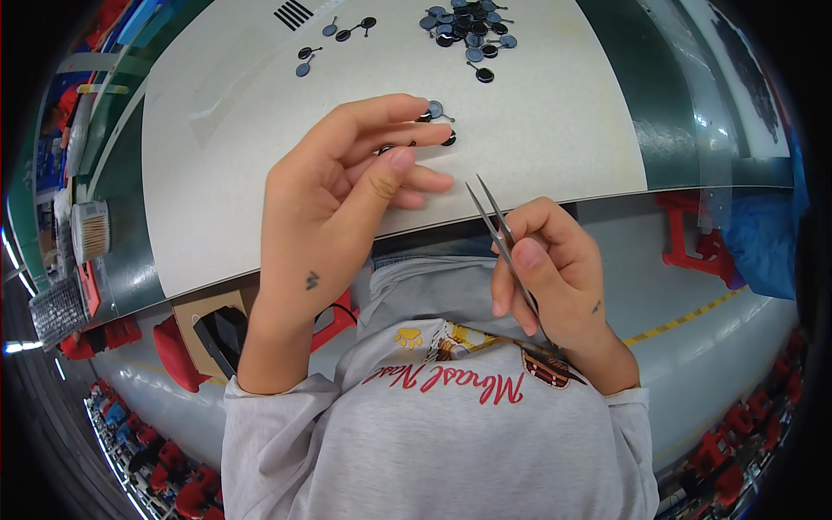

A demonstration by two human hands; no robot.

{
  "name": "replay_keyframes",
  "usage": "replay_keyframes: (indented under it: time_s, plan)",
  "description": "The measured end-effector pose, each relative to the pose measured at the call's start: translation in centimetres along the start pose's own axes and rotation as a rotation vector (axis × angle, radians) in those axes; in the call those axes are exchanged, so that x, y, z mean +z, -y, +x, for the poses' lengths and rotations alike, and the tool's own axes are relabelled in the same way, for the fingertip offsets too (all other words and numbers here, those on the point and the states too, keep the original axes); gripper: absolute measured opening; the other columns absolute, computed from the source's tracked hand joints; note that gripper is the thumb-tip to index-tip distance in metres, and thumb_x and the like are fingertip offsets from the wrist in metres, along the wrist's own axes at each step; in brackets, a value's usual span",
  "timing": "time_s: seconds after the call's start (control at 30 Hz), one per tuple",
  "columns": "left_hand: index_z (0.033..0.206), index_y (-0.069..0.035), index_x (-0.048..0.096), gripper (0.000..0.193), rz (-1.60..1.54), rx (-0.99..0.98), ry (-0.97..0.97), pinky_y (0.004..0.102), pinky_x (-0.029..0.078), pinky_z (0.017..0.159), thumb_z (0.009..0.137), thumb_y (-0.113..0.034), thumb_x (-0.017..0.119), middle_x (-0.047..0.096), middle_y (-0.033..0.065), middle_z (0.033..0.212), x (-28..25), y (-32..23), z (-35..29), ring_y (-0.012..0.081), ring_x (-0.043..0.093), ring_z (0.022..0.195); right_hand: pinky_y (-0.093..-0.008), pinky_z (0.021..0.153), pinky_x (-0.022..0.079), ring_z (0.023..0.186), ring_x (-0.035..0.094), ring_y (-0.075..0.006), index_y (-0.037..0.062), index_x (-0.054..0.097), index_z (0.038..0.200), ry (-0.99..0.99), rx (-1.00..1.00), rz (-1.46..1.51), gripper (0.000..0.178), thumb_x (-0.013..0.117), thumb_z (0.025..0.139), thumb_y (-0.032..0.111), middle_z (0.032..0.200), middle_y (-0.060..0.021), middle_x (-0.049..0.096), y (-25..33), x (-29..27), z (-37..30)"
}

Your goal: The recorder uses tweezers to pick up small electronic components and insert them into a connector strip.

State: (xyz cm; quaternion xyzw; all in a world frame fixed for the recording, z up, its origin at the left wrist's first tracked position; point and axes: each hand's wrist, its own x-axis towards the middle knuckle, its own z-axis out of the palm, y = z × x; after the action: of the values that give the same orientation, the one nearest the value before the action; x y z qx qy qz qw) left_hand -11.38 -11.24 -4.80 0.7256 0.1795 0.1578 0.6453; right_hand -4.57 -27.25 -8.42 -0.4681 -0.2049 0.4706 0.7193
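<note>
My left hand (334,182) is raised over the front of the white board, thumb bent toward the fingers. A small black disc with a thin stem (387,149) shows at the thumb tip, apparently pinched against a finger; the hand covers part of it. Just beyond the fingertips are more such pieces, a grey disc (435,108) and a black disc (449,137), partly covered. My right hand (550,264), at the board's front edge, grips steel tweezers (503,230). Their tips point up toward the left hand, slightly apart, with nothing between them.
A pile of black and grey stemmed discs (472,24) lies at the far right of the white board (555,147), with several scattered at far left. Black strips (294,14) lie near the back. A tub of cotton swabs (90,232) stands left. Red stools (689,230) are beyond the edge.
</note>
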Motion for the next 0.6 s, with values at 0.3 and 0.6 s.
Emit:
replay_keyframes:
  time_s: [0.3,0.6]
  plan:
    - [0.090,0.006,0.050,0.018,-0.045,0.113,-0.050,0.0206,0.050,0.056,0.075,-0.003,0.054,0.059,0.0166,0.075,0.8,0.1,-1.0,0.0208,0.060,0.071,-0.0155,0.030,0.026,0.033,0.036,-0.0049,-0.0001,0.039,0.084,0.027,0.009,-0.019,0.020,0.040,0.085,0.019,0.054,-0.0096,0.050,0.3,0.2,0.2]
    - [0.081,0.006,0.050,0.009,0.057,0.215,-0.033,0.0246,0.051,0.062,0.073,0.004,0.054,0.058,0.0158,0.074,0.8,0.2,-1.2,0.0235,0.060,0.073,-0.0156,0.030,0.026,0.034,0.036,-0.0050,-0.0004,0.039,0.084,0.034,0.018,-0.017,0.021,0.041,0.085,0.021,0.054,-0.0094,0.050,0.5,0.3,0.3]
